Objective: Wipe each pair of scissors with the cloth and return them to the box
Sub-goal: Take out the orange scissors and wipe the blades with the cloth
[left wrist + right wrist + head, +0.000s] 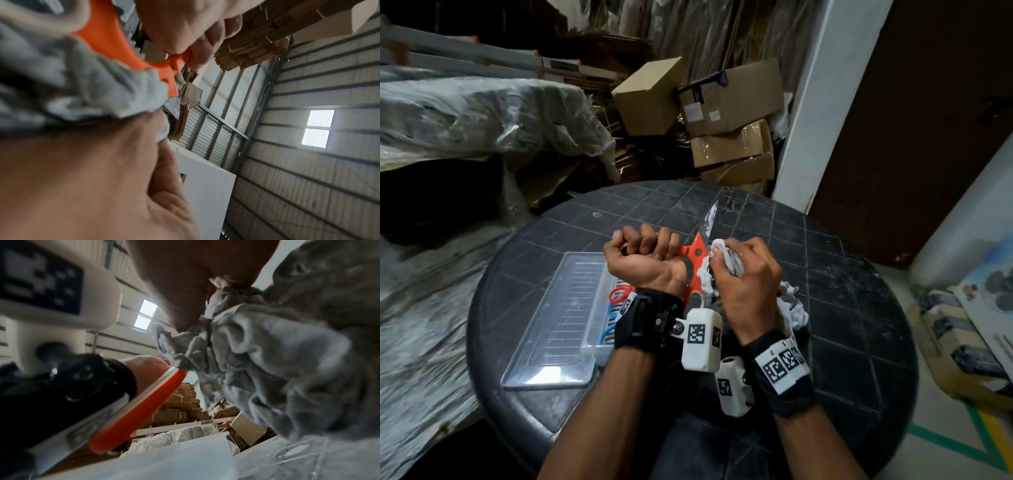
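Note:
My left hand (645, 251) grips the orange handle of a pair of scissors (697, 250), palm up, above the round dark table (842, 308). The steel blades (711, 219) point away from me. My right hand (743, 274) holds a crumpled white cloth (726, 260) bunched against the scissors near the pivot. In the left wrist view the orange scissors (115, 42) sit beside the cloth (86, 84). The right wrist view shows the cloth (267, 353) and an orange handle (144, 410). A clear plastic box (599, 329) lies left of my wrists with red and blue scissors (618, 299) inside.
The clear lid (565, 322) lies flat left of the box. Cardboard boxes (726, 116) are stacked behind the table, plastic-wrapped bundles (482, 116) to the left, a white pillar (822, 102) and dark door (928, 120) to the right. Printed sheets (969, 325) lie on the floor.

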Available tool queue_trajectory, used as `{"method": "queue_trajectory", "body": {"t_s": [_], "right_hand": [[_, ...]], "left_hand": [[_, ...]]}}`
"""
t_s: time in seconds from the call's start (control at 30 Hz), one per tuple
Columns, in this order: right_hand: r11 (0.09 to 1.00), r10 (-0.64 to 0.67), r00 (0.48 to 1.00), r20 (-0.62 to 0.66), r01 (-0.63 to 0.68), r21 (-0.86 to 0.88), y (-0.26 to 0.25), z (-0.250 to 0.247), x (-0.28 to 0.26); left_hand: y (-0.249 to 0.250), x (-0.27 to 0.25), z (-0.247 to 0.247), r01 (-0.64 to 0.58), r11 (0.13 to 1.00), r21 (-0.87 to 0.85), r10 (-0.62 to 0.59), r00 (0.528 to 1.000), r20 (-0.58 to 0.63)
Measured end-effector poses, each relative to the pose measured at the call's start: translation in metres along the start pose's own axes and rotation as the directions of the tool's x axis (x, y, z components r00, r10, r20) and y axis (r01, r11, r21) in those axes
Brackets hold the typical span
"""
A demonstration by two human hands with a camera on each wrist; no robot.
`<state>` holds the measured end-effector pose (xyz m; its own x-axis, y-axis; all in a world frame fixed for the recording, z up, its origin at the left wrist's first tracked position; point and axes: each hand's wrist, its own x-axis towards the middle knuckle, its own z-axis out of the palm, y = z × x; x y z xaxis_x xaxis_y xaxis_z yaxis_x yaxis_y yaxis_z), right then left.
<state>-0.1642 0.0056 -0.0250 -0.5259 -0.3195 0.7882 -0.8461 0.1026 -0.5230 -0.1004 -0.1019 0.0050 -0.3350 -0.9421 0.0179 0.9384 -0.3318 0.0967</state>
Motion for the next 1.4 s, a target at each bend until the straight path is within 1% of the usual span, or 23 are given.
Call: {"method": "queue_trajectory", "body": {"t_s": [0.1, 0.17, 0.2, 0.27, 0.33, 0.47, 0.67, 0.7, 0.8, 0.87, 0.97, 1.13, 1.23, 1.33, 1.4], "right_hand": [[0.998, 0.065, 0.996, -0.062, -0.065, 0.005, 0.001, -0.001, 0.002], [0.997, 0.072, 0.994, -0.086, -0.069, 0.034, -0.001, -0.004, 0.003], [0.998, 0.045, 0.997, -0.068, -0.042, 0.042, -0.003, -0.005, 0.003], [0.999, -0.017, 1.000, 0.014, 0.016, 0.035, -0.008, -0.005, 0.001], [0.999, -0.033, 0.997, 0.063, 0.031, 0.022, -0.008, -0.005, 0.000], [0.999, -0.006, 1.000, 0.018, 0.007, -0.032, -0.003, -0.009, 0.003], [0.999, 0.043, 0.996, -0.084, -0.042, 0.007, -0.003, -0.014, 0.000], [0.999, 0.031, 0.997, -0.077, -0.030, 0.016, -0.005, -0.013, -0.002], [0.999, -0.041, 0.999, 0.012, 0.040, 0.035, -0.011, -0.010, -0.008], [0.999, -0.034, 0.999, 0.039, 0.034, 0.014, -0.010, -0.010, -0.007], [1.000, 0.011, 1.000, 0.020, -0.011, -0.026, -0.002, -0.013, -0.003], [0.997, 0.078, 0.995, -0.059, -0.076, 0.032, -0.001, -0.020, 0.001], [0.993, 0.084, 0.996, -0.022, -0.082, 0.083, -0.007, -0.018, -0.003], [0.998, 0.053, 0.999, 0.011, -0.053, 0.044, -0.008, -0.017, -0.004], [0.997, 0.071, 0.997, -0.001, -0.071, 0.018, -0.004, -0.017, -0.001]], "left_hand": [[0.000, -0.001, 0.000, -0.016, 1.000, 0.019, 0.016, 1.000, -0.007], [0.000, -0.002, -0.001, -0.027, 0.999, 0.018, 0.027, 1.000, 0.001], [0.001, -0.002, 0.000, -0.030, 0.999, 0.019, 0.030, 1.000, -0.001], [0.003, -0.002, 0.000, -0.035, 0.999, 0.014, 0.035, 0.999, -0.010], [0.005, -0.002, -0.001, -0.033, 0.999, 0.011, 0.033, 0.999, -0.004], [0.003, -0.005, -0.002, -0.029, 1.000, 0.000, 0.029, 1.000, 0.001], [-0.001, -0.008, -0.001, -0.034, 0.999, 0.019, 0.034, 0.999, 0.003], [0.000, -0.008, -0.001, -0.027, 0.999, 0.017, 0.027, 1.000, -0.001], [0.004, -0.007, -0.001, -0.023, 1.000, 0.011, 0.023, 1.000, -0.005], [0.005, -0.006, -0.001, -0.035, 0.999, 0.008, 0.035, 0.999, -0.004], [0.003, -0.009, -0.001, -0.038, 0.999, 0.013, 0.038, 0.999, 0.002], [0.003, -0.010, -0.002, -0.040, 0.999, 0.030, 0.040, 0.999, 0.012], [0.005, -0.009, -0.002, -0.036, 0.999, 0.015, 0.035, 0.999, 0.016], [0.006, -0.009, -0.003, -0.028, 0.999, 0.017, 0.028, 0.999, 0.017], [0.006, -0.010, -0.004, -0.027, 0.999, 0.017, 0.027, 1.000, 0.011]]}}
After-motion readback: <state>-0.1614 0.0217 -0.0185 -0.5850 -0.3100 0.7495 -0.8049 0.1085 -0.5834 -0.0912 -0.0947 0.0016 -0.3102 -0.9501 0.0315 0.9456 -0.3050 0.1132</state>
